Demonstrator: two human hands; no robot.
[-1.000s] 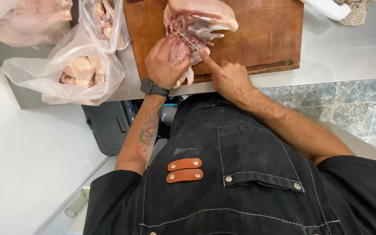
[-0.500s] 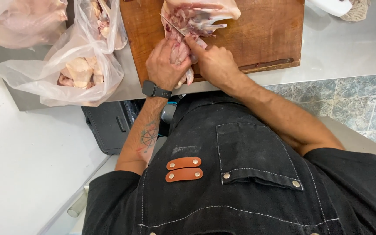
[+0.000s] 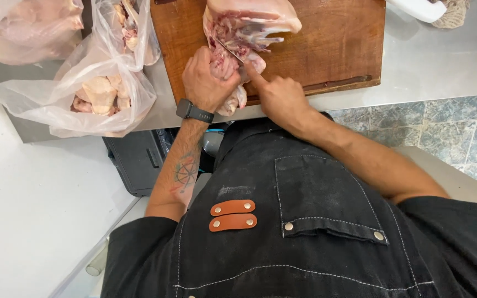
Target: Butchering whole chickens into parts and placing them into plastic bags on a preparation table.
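A raw chicken carcass (image 3: 260, 19) lies opened on a wooden cutting board (image 3: 338, 44) at the counter's near edge. My left hand (image 3: 205, 80), with a black watch on its wrist, grips a loose part of the chicken at the board's front edge. My right hand (image 3: 277, 94) holds a knife (image 3: 230, 49); its thin blade runs up and left into the meat, and my forefinger lies along its back. The knife's handle is hidden in my fist.
Two clear plastic bags (image 3: 100, 94) with raw chicken pieces sit on the counter left of the board. A white object and a cloth (image 3: 443, 11) lie at the back right. A dark bin (image 3: 139, 160) stands below the counter. Tiled floor (image 3: 454, 127) shows at the right.
My right hand has moved up and left with the knife, so the blade sits deeper in the chicken. My left hand has kept its hold on the meat.
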